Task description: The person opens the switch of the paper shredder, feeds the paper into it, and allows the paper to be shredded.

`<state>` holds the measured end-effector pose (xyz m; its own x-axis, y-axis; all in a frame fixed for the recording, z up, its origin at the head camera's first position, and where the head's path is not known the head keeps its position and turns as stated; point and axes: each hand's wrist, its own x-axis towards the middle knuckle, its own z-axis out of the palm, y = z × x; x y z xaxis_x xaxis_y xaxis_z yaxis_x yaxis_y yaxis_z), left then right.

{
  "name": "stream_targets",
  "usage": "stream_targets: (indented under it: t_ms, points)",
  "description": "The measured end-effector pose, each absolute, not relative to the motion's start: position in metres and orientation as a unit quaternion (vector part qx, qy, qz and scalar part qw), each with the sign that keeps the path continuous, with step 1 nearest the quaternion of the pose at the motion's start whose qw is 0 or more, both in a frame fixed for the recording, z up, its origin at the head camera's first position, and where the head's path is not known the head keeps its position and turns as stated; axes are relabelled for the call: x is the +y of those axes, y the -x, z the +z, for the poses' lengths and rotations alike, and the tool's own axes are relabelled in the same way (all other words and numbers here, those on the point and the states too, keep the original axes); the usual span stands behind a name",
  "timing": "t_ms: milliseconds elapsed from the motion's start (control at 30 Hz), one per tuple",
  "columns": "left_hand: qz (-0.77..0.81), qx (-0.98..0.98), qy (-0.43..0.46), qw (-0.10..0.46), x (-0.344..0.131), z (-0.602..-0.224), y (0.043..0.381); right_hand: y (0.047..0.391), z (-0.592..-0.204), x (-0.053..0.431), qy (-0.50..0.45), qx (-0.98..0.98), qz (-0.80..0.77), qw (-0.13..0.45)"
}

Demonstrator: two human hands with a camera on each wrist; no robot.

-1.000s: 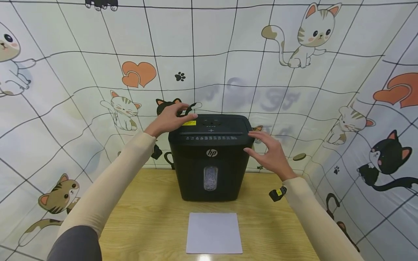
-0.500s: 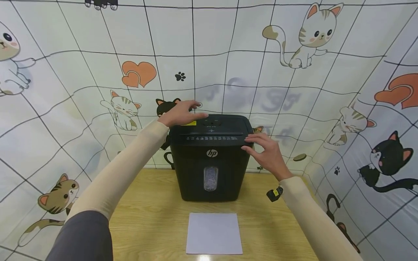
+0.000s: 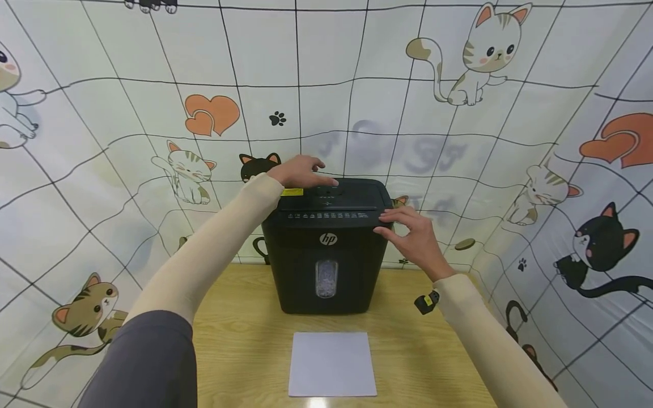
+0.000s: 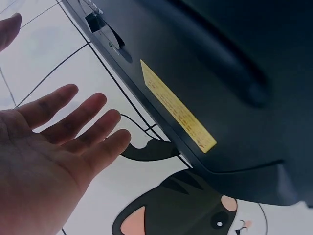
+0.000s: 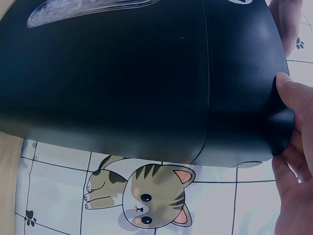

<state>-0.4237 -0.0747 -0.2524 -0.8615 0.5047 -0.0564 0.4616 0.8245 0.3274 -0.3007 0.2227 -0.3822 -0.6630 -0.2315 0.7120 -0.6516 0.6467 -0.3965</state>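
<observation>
A black paper shredder [image 3: 298, 266] with an hp logo stands upright on the table in the head view. My left hand [image 3: 303, 171] hovers over the back of its top, near the control area; its fingers are extended and hold nothing. In the left wrist view, the palm and spread fingers of the left hand [image 4: 58, 142] show beside the shredder's top, apart from the yellow label [image 4: 178, 112]. My right hand [image 3: 415, 235] grips the shredder's top right corner. In the right wrist view, the thumb of the right hand [image 5: 298, 142] lies on the front, the fingers around the side.
White paper [image 3: 331, 362] lies on the wooden table [image 3: 245, 340] in front of the shredder. Pale shreds show behind its clear window [image 3: 326, 279]. A cat-printed cloth [image 3: 357, 51] hangs close behind and at both sides. A small black device [image 3: 425, 302] sits at my right wrist.
My left hand has moved right across the back of the shredder's top, from its left corner towards the controls. The right hand has shifted slightly left and closed onto the corner.
</observation>
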Motion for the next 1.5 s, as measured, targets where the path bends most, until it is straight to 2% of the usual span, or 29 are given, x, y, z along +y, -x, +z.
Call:
stream_targets:
  t_ms: [500, 1000, 1233, 1500]
  points:
    - [0.106, 0.961, -0.207, 0.148, -0.068, -0.255, 0.449, 0.304, -0.385, 0.216, -0.274, -0.842, 0.347, 0.310]
    - [0.101, 0.968, -0.168, 0.158, -0.058, -0.257, 0.450, 0.304, -0.385, 0.218, -0.268, -0.836, 0.354, 0.321]
    - [0.078, 0.970, -0.175, 0.150, -0.052, -0.260, 0.452, 0.304, -0.387, 0.218, -0.264, -0.835, 0.358, 0.324]
    - [0.082, 0.964, -0.185, 0.172, -0.049, -0.256, 0.453, 0.304, -0.389, 0.222, -0.262, -0.830, 0.365, 0.329]
